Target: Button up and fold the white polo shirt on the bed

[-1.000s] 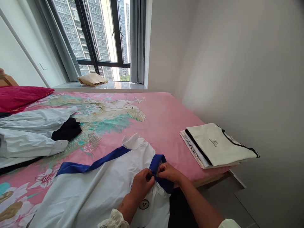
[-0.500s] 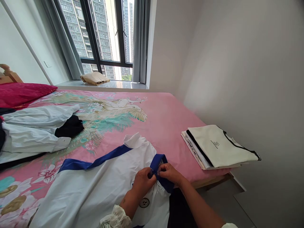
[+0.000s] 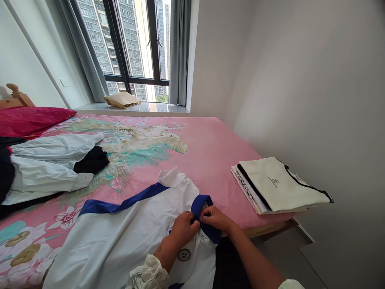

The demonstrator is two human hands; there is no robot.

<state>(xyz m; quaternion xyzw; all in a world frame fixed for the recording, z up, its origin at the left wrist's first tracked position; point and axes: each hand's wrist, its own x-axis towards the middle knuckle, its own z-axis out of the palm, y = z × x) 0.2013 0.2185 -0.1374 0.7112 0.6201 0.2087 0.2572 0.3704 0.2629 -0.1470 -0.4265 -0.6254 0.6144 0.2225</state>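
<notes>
A white shirt with blue trim lies spread at the near edge of the bed. Its blue collar stands up in a loop on the right side. My left hand pinches the collar's front from the left, fingers closed. From the right, my right hand also pinches the collar, its fingertips almost meeting the left ones. What exactly sits between the fingertips is hidden. A round dark badge shows on the shirt just below my left wrist.
Folded cream garments are stacked at the bed's right corner. White and black clothes lie on the left, near a red pillow. A beige folded bundle rests on the windowsill. The wall rises beyond the bed's right side.
The view has shifted slightly, so everything sits a little further right. Both hands keep their pinch on the blue collar with hardly any movement.
</notes>
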